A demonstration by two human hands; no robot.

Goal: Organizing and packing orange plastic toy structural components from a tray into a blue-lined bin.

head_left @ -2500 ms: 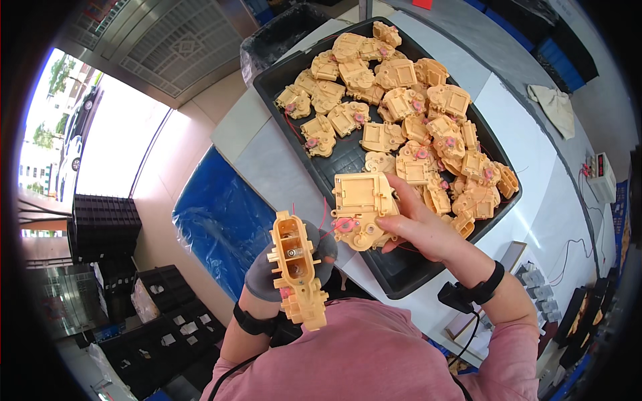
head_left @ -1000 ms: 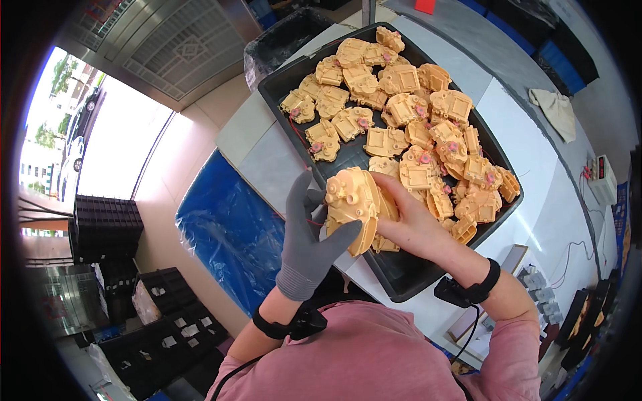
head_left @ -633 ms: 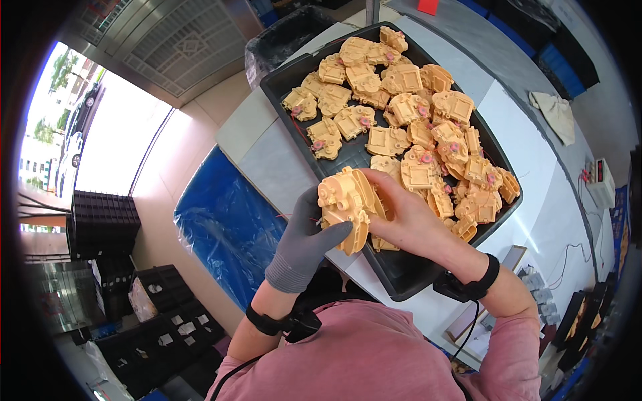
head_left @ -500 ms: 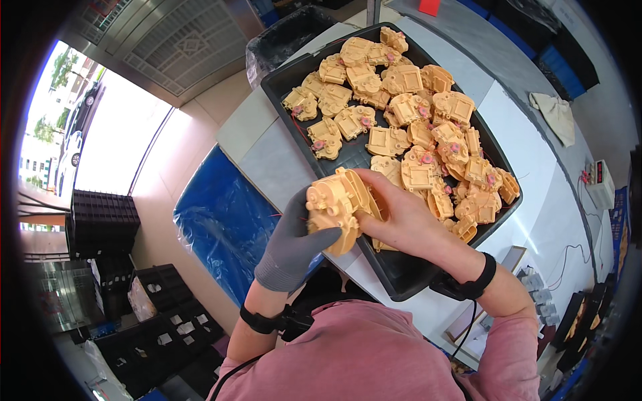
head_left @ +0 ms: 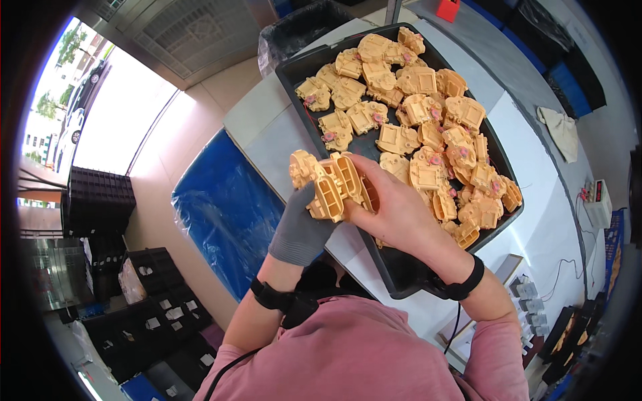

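My left hand [head_left: 301, 227], in a grey glove, is closed round a pale orange plastic housing [head_left: 329, 195] with a slotted oval opening. My bare right hand [head_left: 394, 204] grips moulded plastic of the same colour from the right, its thumb beneath and fingers over the top. Whether the hands share one housing or hold two pressed together, I cannot tell. Both are raised above the near left edge of a black tray [head_left: 388, 281]. Many similar housings [head_left: 418, 80] are heaped in that tray, several with small pink parts.
The tray rests on a pale table [head_left: 501, 140]. Left of it stands a blue bin lined with clear plastic [head_left: 221, 207]. Black crates [head_left: 100, 207] are stacked at the far left. A white device [head_left: 597, 204] with wires and a cloth [head_left: 558, 134] lie to the right.
The held housing has been turned, so its slotted opening now shows. The left hand has shifted slightly up and its thumb has moved; the whole view has shifted a little.
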